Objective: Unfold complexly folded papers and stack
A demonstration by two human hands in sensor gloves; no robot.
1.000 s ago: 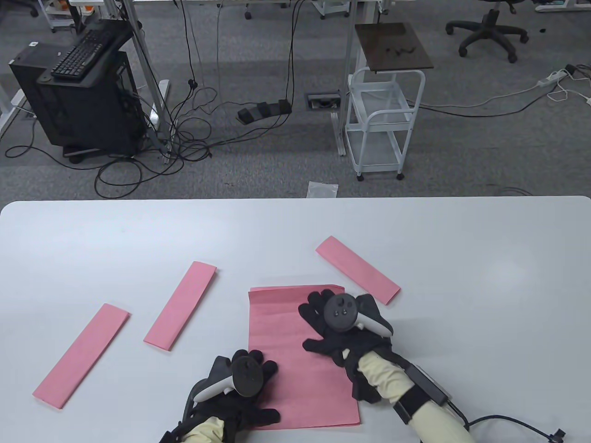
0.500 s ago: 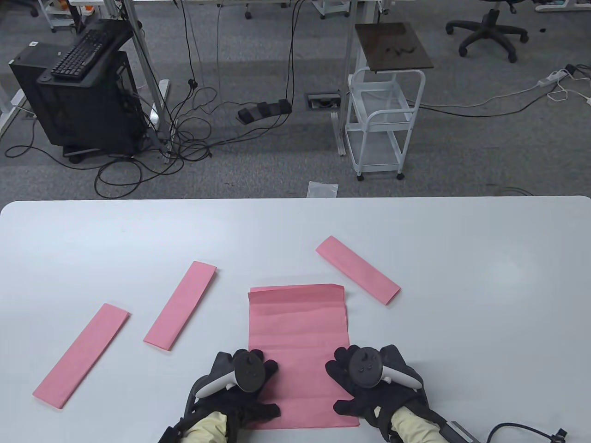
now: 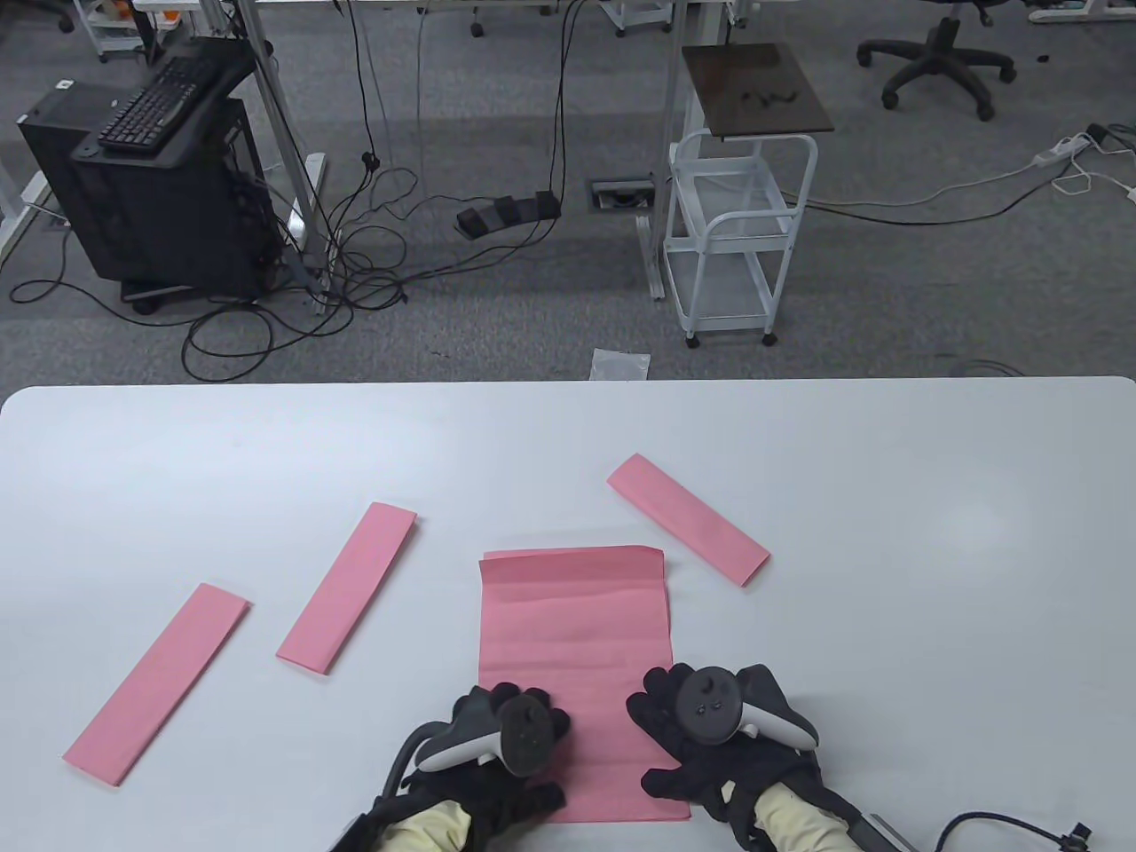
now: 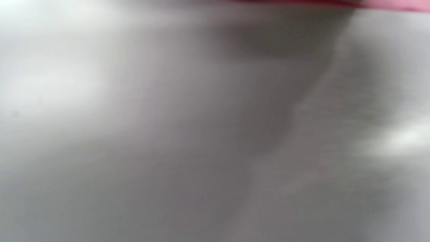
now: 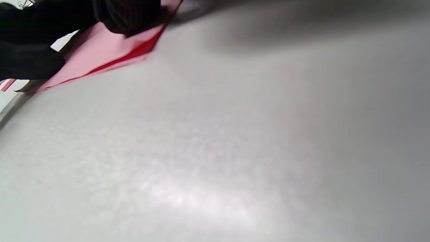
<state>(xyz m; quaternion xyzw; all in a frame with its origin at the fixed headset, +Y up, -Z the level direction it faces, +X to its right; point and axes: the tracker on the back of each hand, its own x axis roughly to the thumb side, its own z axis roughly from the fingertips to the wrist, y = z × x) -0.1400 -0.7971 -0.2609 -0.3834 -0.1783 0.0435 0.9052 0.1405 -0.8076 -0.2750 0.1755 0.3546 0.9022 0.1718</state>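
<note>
An unfolded pink sheet (image 3: pixel 572 621) lies flat on the white table (image 3: pixel 887 532) at front centre. My left hand (image 3: pixel 519 737) rests flat on its near left part. My right hand (image 3: pixel 701 728) rests flat on its near right edge; the right wrist view shows its fingers (image 5: pixel 127 16) pressing the sheet's corner (image 5: pixel 111 50). Three folded pink strips lie around: one at far left (image 3: pixel 158 682), one left of centre (image 3: pixel 348 586), one to the right behind the sheet (image 3: pixel 688 517). The left wrist view is a blur with a pink edge (image 4: pixel 386 4) at the top.
Beyond the table's far edge is carpeted floor with a white cart (image 3: pixel 732 235), a computer tower with a keyboard (image 3: pixel 151 177), cables and an office chair (image 3: pixel 941 58). The table's right half is bare white surface.
My right hand slid from the sheet's far right part back to its near right edge. My left hand then shifted right, further onto the sheet.
</note>
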